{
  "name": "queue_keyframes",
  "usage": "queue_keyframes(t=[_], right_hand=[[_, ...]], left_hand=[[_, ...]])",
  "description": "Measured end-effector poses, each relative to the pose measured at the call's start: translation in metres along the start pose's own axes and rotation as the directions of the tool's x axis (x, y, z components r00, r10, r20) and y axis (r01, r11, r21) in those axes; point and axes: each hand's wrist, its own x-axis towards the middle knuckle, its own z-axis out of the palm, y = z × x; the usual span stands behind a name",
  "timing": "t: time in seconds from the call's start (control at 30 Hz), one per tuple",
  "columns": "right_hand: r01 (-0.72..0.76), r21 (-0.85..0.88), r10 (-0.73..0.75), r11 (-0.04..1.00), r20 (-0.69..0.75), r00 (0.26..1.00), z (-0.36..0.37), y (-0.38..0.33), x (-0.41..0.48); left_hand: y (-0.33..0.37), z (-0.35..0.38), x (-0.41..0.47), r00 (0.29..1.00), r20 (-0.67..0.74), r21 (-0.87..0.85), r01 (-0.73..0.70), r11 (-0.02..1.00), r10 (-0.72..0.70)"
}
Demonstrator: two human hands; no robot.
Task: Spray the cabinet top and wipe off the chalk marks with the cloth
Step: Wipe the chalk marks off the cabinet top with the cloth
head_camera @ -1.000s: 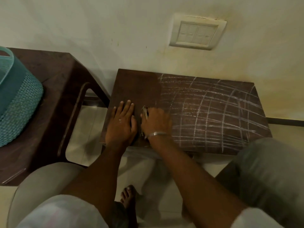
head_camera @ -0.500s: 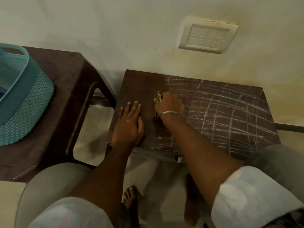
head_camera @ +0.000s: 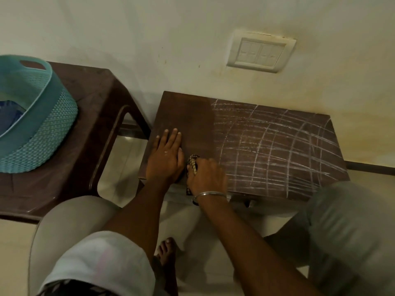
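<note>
The right hand (head_camera: pixel 207 175) is curled shut around a bunched cloth (head_camera: pixel 193 163), knuckles up, pressing it down on the cabinet top (head_camera: pixel 188 118) near its front edge. Only a striped fold of the cloth shows, poking out past the thumb side and again below the palm. A thin metal bangle (head_camera: pixel 210 194) rings the wrist, and the forearm runs back toward the lower right. Just beside it, the left hand (head_camera: pixel 165 158) lies flat and open on the top, fingers together and pointing at the wall, holding nothing; its thumb edge almost touches the cloth.

The top is a dark brown wood-grain slab, rectangular. Its left part, under both hands, is bare of marks. From just right of the right hand to the far edge, white chalk marks (head_camera: pixel 275 146) cross it in a rough grid of curved lines.

To the left stands a dark brown plastic counter (head_camera: pixel 94 107) with a teal woven-pattern basket (head_camera: pixel 44 129) on it. A cream switch plate (head_camera: pixel 260 53) sits on the wall above
</note>
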Motion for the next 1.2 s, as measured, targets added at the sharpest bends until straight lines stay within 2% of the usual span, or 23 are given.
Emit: queue_keyframes(t=[0.27,0.4,0.47,0.7,0.97,1.2], right_hand=[[-0.019,-0.004,0.019,1.000,0.003,1.000,-0.004,-0.012,0.021],[0.014,0.040,-0.016,0.999,0.038,0.999,0.006,-0.016,-0.019],[0.033,0.054,-0.036,0.998,0.053,0.998,0.013,-0.020,-0.036],[-0.006,0.017,0.005,1.000,0.072,0.997,0.004,-0.004,-0.038],[-0.042,-0.004,0.042,0.999,-0.001,0.999,-0.003,0.016,-0.035],[-0.080,-0.041,0.079,0.996,-0.014,0.997,-0.010,0.014,0.032]], left_hand=[[0.000,0.003,-0.013,1.000,-0.010,-0.048,-0.003,0.999,0.002],[-0.004,0.001,-0.013,0.997,-0.073,-0.275,0.019,0.961,-0.041],[-0.004,-0.002,-0.015,0.997,-0.061,-0.341,0.015,0.940,-0.038],[-0.006,0.007,-0.012,0.999,-0.037,-0.187,-0.042,0.982,0.035],[0.016,0.015,-0.014,0.984,0.021,-0.060,-0.175,0.983,0.177],[0.020,0.017,-0.010,0.987,0.039,0.022,-0.159,0.987,0.158]])
